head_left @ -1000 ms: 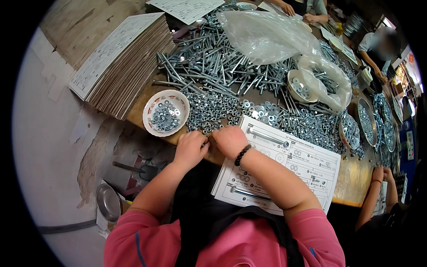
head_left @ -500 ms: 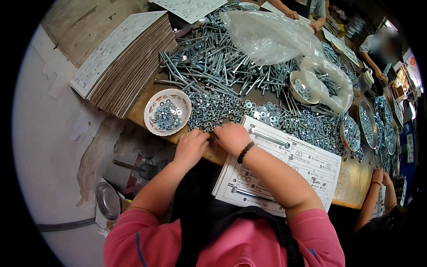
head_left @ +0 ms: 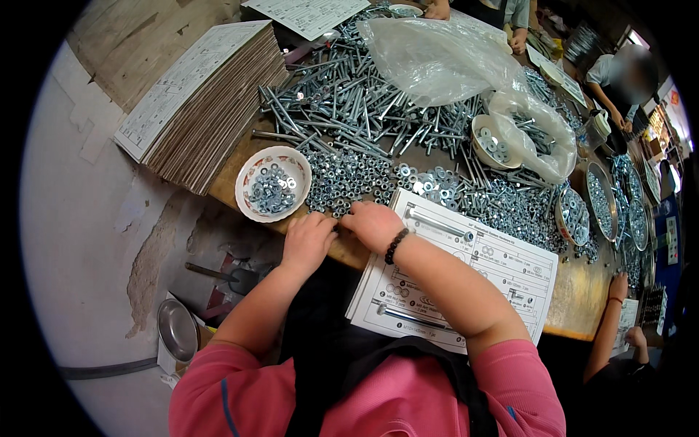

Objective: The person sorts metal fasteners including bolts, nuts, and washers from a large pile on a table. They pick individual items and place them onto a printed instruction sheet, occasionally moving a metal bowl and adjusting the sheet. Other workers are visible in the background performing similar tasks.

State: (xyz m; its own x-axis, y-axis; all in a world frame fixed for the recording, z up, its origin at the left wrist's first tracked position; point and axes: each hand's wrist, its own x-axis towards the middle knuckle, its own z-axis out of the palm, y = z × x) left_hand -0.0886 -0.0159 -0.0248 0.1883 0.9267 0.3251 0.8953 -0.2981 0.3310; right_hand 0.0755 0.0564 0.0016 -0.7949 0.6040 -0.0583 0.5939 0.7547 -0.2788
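Observation:
At the table's near edge, my left hand (head_left: 307,242) and my right hand (head_left: 370,226) meet with fingertips close together. Both have curled, closed fingers; a small dark bit shows between them, but I cannot make out what they hold. Just beyond lies a heap of metal nuts (head_left: 348,176). A patterned white bowl (head_left: 243,179) of small washers (head_left: 274,195) stands left of the nuts. Under my right forearm is a stack of printed sheets (head_left: 502,288), with one long bolt (head_left: 439,223) on its upper part and another bolt (head_left: 413,318) lower down.
Long bolts (head_left: 349,95) are heaped behind the nuts, partly under a clear plastic bag (head_left: 444,62). Flat washers (head_left: 429,183) lie right of the nuts. A tall stack of printed cards (head_left: 211,102) stands at left. Further bowls (head_left: 573,218) and co-workers' hands (head_left: 619,288) are at right.
My hands have shifted slightly left and closer together along the table edge. At the right, a co-worker's two hands have moved apart; at the top, another person's hands have moved.

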